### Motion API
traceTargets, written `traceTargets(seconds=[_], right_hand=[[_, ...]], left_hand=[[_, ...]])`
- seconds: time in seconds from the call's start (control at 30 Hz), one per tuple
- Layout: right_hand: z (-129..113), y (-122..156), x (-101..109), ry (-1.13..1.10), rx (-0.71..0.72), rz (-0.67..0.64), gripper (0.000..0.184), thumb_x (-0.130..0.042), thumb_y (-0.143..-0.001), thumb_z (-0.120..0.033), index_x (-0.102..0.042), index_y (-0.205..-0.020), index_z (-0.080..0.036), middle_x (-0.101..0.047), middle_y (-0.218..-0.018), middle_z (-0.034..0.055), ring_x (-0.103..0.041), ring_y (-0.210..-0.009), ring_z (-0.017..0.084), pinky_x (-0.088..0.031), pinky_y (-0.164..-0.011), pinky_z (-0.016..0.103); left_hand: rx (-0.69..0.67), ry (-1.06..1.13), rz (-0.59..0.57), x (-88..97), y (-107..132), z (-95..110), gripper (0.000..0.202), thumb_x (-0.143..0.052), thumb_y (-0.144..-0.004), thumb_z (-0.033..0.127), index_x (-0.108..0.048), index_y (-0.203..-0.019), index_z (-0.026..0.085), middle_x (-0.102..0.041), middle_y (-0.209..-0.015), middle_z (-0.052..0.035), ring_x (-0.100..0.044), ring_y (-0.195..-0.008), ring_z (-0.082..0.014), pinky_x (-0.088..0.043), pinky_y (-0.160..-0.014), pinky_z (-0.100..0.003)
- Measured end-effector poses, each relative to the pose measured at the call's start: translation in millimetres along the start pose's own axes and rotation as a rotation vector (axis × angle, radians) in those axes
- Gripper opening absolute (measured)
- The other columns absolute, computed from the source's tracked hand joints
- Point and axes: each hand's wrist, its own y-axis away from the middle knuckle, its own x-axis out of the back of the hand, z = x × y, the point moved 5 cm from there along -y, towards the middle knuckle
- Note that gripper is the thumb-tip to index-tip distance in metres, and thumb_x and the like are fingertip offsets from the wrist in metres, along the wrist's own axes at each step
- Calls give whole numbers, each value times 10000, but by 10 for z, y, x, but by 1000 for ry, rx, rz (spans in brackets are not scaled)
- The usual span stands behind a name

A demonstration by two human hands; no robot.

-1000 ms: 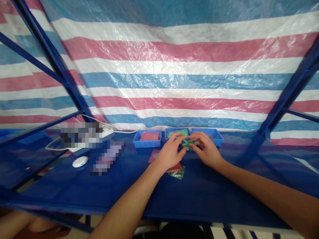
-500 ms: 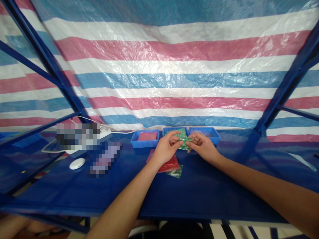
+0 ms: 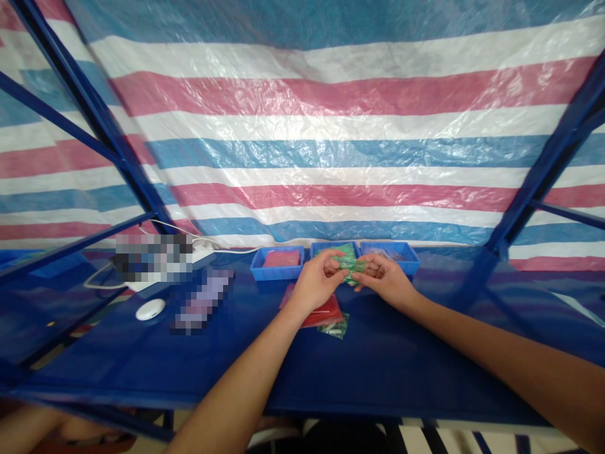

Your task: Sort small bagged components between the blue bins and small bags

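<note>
Both my hands pinch a small green clear-plastic bag [image 3: 350,267] in front of the blue bins. My left hand [image 3: 322,279] is closed on its left side, and my right hand [image 3: 384,277] grips its right edge. What lies inside the bag is too small to make out. Below my left hand, red plastic bags [image 3: 325,313] lie on the blue table, partly hidden by that hand and wrist. Another small green bag [image 3: 336,327], with something pale in it, rests against their front edge.
A blue bin of pink-red bags [image 3: 282,258] stands left of my hands. A middle bin [image 3: 321,245] holds green bags; the right bin [image 3: 412,255] holds clear bags. Leftward are a white oval case [image 3: 150,309], a blurred-out purple item [image 3: 205,299] and cables. A person's arm shows at lower left.
The green bag has shifted slightly between my fingers, both hands still gripping it. The whole view has slid a little to the right; the things on the table stay put.
</note>
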Motion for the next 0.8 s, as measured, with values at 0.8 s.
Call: traceTargets(seconds=[0.8], right_hand=[[-196, 80, 31, 286, 143, 175, 371, -728, -901, -515, -643, -1136, -241, -690, -931, 42, -671, -709, 173, -609, -597, 311]], left_hand=[[-130, -451, 133, 23, 55, 196, 137, -661, -945, 303, -697, -948, 171, -729, -882, -41, -672, -801, -179, -523, -759, -282]])
